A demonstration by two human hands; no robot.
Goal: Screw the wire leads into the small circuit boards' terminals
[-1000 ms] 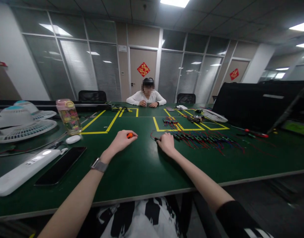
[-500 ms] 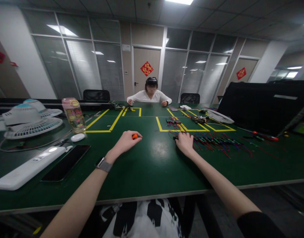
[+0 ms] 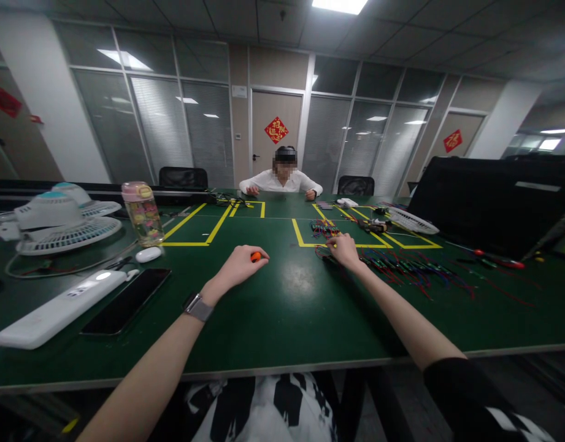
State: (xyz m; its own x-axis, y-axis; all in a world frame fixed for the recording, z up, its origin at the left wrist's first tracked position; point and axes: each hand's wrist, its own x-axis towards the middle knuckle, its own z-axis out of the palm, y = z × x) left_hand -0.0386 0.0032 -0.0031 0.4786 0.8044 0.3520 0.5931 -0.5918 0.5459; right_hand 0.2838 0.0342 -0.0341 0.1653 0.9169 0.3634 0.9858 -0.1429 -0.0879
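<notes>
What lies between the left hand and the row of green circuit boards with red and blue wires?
In the head view, bare green tabletop with a pale reflection lies between the left hand and the wired boards.

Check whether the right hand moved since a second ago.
Yes, the right hand has moved rightward and forward, judged against the near-left corner of the yellow tape on the right.

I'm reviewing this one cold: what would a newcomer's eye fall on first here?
Probably the small orange object in the left hand, bright against the green tabletop near the middle. Next, the row of wired parts with red and blue leads, spread to the right, the right hand near its left end. Farther off, a red diamond sign on the door behind the person in white.
</notes>
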